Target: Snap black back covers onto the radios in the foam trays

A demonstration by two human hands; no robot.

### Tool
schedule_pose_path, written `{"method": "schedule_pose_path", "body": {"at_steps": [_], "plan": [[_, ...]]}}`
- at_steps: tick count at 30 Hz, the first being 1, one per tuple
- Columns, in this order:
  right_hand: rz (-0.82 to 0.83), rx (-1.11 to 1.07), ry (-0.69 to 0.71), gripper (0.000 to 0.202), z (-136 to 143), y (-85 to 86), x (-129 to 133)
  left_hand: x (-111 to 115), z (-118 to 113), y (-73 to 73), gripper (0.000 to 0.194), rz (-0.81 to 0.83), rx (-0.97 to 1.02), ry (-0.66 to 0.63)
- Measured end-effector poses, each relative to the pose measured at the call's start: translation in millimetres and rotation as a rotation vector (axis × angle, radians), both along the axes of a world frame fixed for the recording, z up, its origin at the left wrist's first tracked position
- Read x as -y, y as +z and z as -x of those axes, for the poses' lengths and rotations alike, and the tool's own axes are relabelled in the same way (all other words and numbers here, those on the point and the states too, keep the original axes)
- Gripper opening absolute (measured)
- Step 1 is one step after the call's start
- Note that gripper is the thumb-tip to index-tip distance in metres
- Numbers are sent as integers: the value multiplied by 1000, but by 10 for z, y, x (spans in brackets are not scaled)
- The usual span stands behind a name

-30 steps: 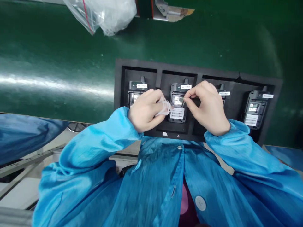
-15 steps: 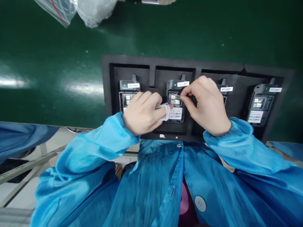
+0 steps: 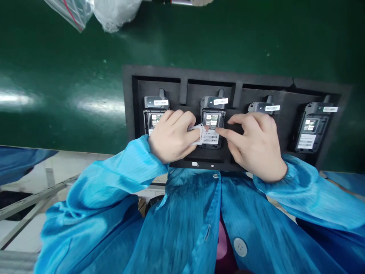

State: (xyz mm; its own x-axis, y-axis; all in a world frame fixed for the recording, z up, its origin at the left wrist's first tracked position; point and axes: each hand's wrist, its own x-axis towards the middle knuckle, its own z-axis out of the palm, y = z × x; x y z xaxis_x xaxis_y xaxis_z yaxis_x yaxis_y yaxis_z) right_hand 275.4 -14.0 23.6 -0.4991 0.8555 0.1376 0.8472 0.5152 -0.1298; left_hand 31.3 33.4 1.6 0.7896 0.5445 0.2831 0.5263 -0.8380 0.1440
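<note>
My left hand (image 3: pixel 173 137) has its fingers curled, with a bundle of thin white translucent plastic strips (image 3: pixel 201 135) looped about the extended finger. That fingertip touches the second handheld device (image 3: pixel 212 116) from the left, whose open back shows metal card slots and a white barcode label. From the other side my right hand (image 3: pixel 253 142) reaches in, fingers apart, one fingertip at the lower edge of the slots. The right hand holds nothing that I can see. Part of the leftmost device (image 3: pixel 156 102) is hidden behind my left hand. My right hand covers most of the third device (image 3: pixel 264 106).
A black foam tray (image 3: pixel 155 71) holds the devices in separate recesses, the rightmost device (image 3: pixel 312 125) at its right end. A small white piece (image 3: pixel 195 164) lies on the tray's front rim. Clear plastic bags (image 3: pixel 114 15) lie at the back of the green table (image 3: pixel 71 76).
My right hand has opened from a pinch on a small thin piece at the slots and moved down and right. The third device's top now shows. My left hand has stayed in place.
</note>
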Motion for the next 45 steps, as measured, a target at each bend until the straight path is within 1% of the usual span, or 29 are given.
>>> {"method": "schedule_pose_path", "body": {"at_steps": [3, 7, 10, 14, 20, 24, 26, 29, 31, 33, 34, 36, 38, 39, 41, 43, 45], "plan": [[-1, 41, 1, 28, 6, 2, 17, 1, -3, 6, 31, -20, -5, 10], [22, 42, -70, 34, 56, 56, -27, -2, -38, 26, 37, -40, -51, 98], [28, 77, -109, 38, 103, 69, -62, -8, -77, 39, 37, -34, -99, 134], [34, 115, -118, 38, 127, 40, -78, -14, -111, 51, 35, -24, -123, 144], [81, 56, -112, 39, 91, 27, -87, -22, -156, 90, 30, 12, -140, 184], [103, -21, -124, 40, 70, 29, -27, -22, -176, 94, 28, -28, -142, 165], [96, -42, -116, 38, 66, 17, 20, -24, -171, 76, 28, -33, -151, 157], [90, -25, -77, 33, 70, 6, 66, -32, -148, 55, 27, -19, -179, 149], [111, -22, -64, 32, 75, 18, 66, -37, -131, 73, 29, 2, -193, 145], [145, -51, -61, 31, 77, 49, 43, -37, -121, 122, 31, 71, -191, 146], [159, -80, -62, 30, 76, 70, 27, -33, -119, 154, 30, 133, -175, 146], [174, -176, -73, 31, 75, 116, -7, -9, -123, 226, 28, 303, -87, 141], [184, -329, -68, 38, 86, 167, -27, 35, -133, 300, 26, 501, 43, 118], [195, -411, -49, 42, 97, 193, -29, 61, -140, 336, 26, 601, 102, 92], [234, -555, 37, 48, 126, 241, -22, 108, -155, 404, 24, 750, 179, 51], [276, -652, 102, 45, 150, 272, -12, 132, -175, 461, 22, 826, 193, 39], [300, -730, 117, 35, 155, 280, -11, 130, -200, 505, 23, 862, 182, 36]]}}
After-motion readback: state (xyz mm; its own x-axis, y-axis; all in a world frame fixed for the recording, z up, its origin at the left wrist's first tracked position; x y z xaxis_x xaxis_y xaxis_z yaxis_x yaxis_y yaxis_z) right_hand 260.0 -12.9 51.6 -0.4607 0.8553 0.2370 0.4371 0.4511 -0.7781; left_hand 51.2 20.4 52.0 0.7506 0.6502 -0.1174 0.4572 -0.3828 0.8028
